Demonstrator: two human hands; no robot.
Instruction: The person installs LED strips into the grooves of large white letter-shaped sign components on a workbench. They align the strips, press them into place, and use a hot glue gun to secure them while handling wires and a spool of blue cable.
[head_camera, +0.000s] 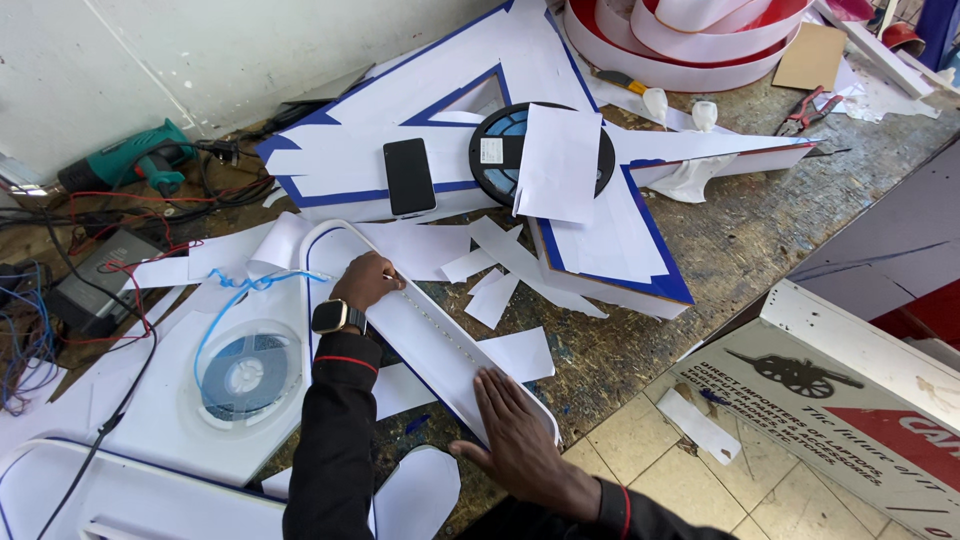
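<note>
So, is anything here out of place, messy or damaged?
Yes. Loose white paper scraps lie scattered over the worn, paint-stained wooden bench, and red and black wires tangle at its left end. A black smartphone rests on the blue-edged white sign piece.

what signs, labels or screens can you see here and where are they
Phone: black rectangle, dark screen, on the blue-edged white panel.
Smartwatch: square dark screen, left wrist.
Reel label: small white square on the black reel.
Sign board: lower right, white, cannon drawing, red patch.
</note>
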